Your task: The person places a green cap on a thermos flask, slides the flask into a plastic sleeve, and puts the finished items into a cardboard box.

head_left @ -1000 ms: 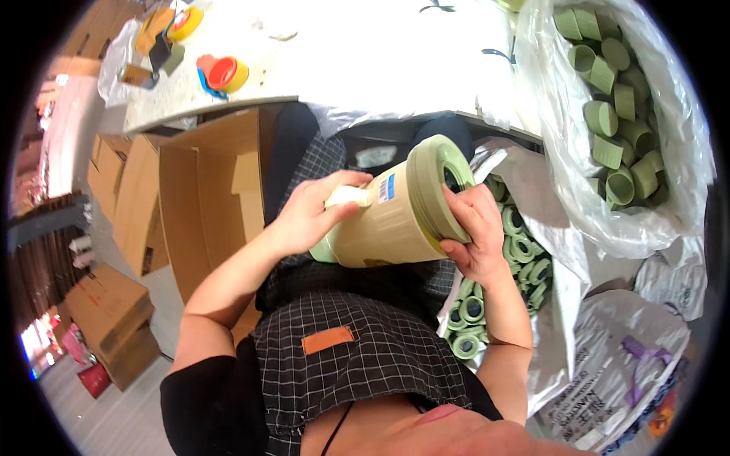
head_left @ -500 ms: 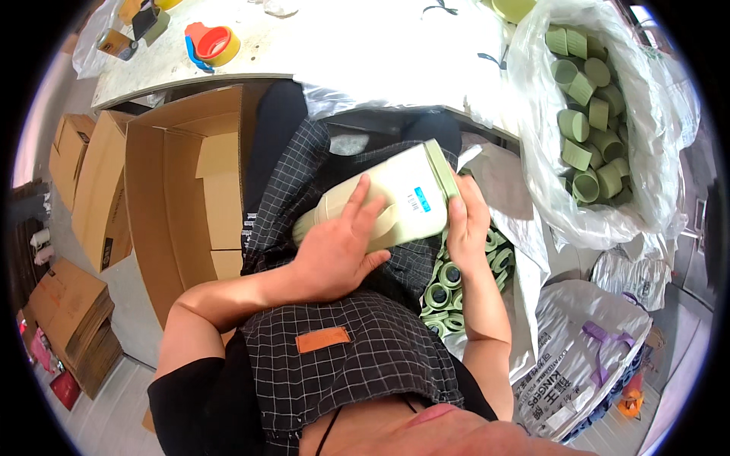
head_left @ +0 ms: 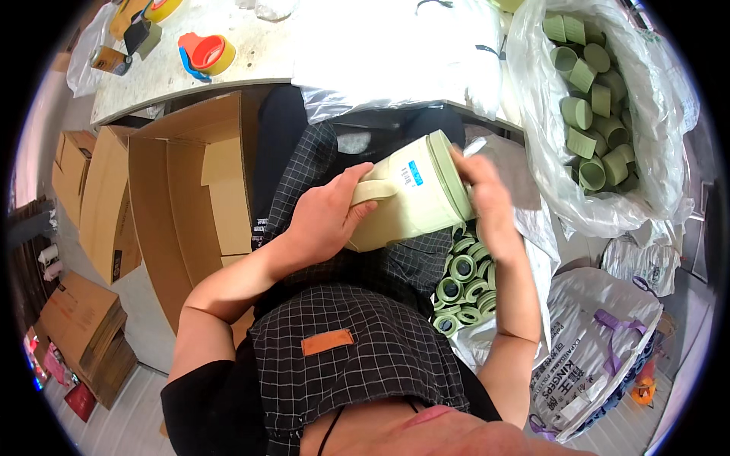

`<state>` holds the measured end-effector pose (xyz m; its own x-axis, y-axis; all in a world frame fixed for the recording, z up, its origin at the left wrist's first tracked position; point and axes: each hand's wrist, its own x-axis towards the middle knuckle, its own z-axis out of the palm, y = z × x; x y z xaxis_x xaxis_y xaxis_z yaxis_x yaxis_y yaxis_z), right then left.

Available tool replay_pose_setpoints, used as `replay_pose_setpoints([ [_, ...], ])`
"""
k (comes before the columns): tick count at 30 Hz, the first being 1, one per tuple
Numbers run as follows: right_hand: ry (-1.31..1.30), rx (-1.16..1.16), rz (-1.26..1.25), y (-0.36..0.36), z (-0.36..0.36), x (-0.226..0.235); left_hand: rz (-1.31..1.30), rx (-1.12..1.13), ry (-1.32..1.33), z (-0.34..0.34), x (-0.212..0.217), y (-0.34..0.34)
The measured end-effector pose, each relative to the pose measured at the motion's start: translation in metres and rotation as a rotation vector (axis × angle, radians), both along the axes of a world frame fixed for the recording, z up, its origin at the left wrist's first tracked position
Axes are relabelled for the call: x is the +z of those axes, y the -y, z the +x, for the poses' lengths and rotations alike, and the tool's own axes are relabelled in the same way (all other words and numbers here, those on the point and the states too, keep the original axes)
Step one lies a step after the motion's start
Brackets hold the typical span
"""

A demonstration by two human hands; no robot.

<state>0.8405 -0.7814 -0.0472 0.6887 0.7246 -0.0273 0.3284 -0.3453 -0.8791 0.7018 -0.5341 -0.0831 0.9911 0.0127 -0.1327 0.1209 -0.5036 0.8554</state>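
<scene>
A pale cream-green plastic jug [head_left: 417,200] lies tilted over my lap, its lidded end toward the upper right. It carries a blue-and-white barcode label and a green lid [head_left: 452,175]. My left hand [head_left: 323,213] is closed around the jug's handle [head_left: 373,191], fingers over it and thumb below. Beside the lid, my right hand [head_left: 489,205] is smeared by motion; its fingers look bent, but whether they touch the lid I cannot tell. Below it, several green ring-shaped parts [head_left: 462,267], some with dark centres, fill a white bag.
An open cardboard box [head_left: 182,216] stands left of my lap. Ahead, a worktable [head_left: 266,57] bears tape rolls and white plastic sheeting. A clear bag of green cups [head_left: 578,114] sits at the right, above a printed white sack [head_left: 589,342]. Flattened cartons [head_left: 80,327] lean at the left.
My left hand has gone from lying on the jug's side to gripping its handle. The jug has turned, its label shifting left. My right hand has moved right and is now blurred.
</scene>
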Motion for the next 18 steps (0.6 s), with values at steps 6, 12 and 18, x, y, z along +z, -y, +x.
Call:
replay_pose_setpoints([
  [6, 0.043, 0.076, 0.018, -0.022, 0.007, -0.008, -0.156, 0.038, 0.237, 0.066, -0.019, -0.026],
  [12, -0.059, 0.147, 0.188, -0.034, 0.028, -0.023, 0.323, 0.231, 0.529, 0.195, -0.109, -0.035],
  [18, -0.404, -0.106, 0.260, -0.043, 0.044, -0.029, 0.055, 0.271, 0.022, 0.216, -0.112, -0.044],
])
